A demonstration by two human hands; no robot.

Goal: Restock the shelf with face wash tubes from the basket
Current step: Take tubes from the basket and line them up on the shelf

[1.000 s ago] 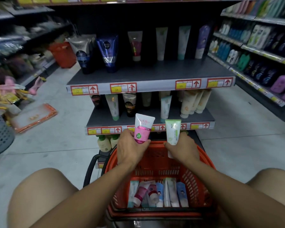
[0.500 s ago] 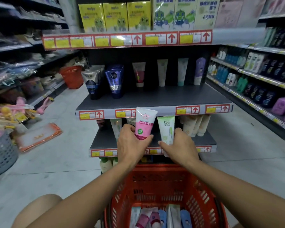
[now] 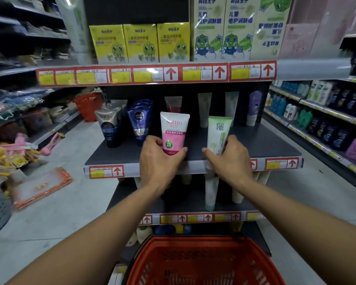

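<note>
My left hand (image 3: 158, 161) grips a pink and white face wash tube (image 3: 174, 131) upright, over the front of the dark middle shelf (image 3: 261, 145). My right hand (image 3: 229, 161) grips a pale green tube (image 3: 217, 133) beside it, also upright. Both tubes stand at about shelf height, just inside the front edge. Behind them along the shelf's back stand a red-and-white tube (image 3: 173, 103), several pale tubes and a purple tube (image 3: 254, 108). The red basket (image 3: 206, 262) sits below at the bottom of the view; its contents are out of sight.
Silver tubes (image 3: 109, 124) and blue tubes (image 3: 140, 120) fill the shelf's left end. Boxed goods (image 3: 142, 43) stand on the shelf above. A lower shelf (image 3: 185, 202) holds more tubes. Another red basket (image 3: 88, 105) stands far left on the floor; bottle-lined shelves (image 3: 317, 112) run along the right.
Both hands have lifted their tubes from above the basket up to the middle shelf. The view has tilted upward, so the basket's tubes have dropped out of sight.
</note>
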